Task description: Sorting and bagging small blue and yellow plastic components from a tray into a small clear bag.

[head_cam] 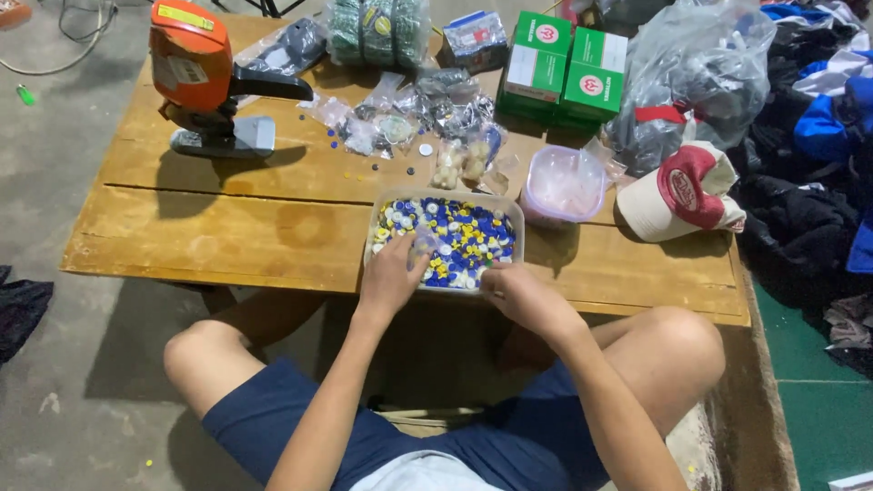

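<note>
Blue, yellow, white buttons (459,238) fill clear tray (518,211) at wooden table (227,227) near edge. Left hand (389,277) pinches small clear bag (423,242) over tray; right hand (518,293) curled on tray rim, grip unclear. Empty tub (564,186), cap (687,193), green boxes (564,68) behind.

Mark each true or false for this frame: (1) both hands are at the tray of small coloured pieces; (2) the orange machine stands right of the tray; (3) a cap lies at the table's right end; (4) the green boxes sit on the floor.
1. True: the left hand and right hand are at the tray of coloured pieces.
2. False: the orange machine stands far left of it.
3. True: a red and cream cap lies there.
4. False: the green boxes sit on the wooden table.
</note>
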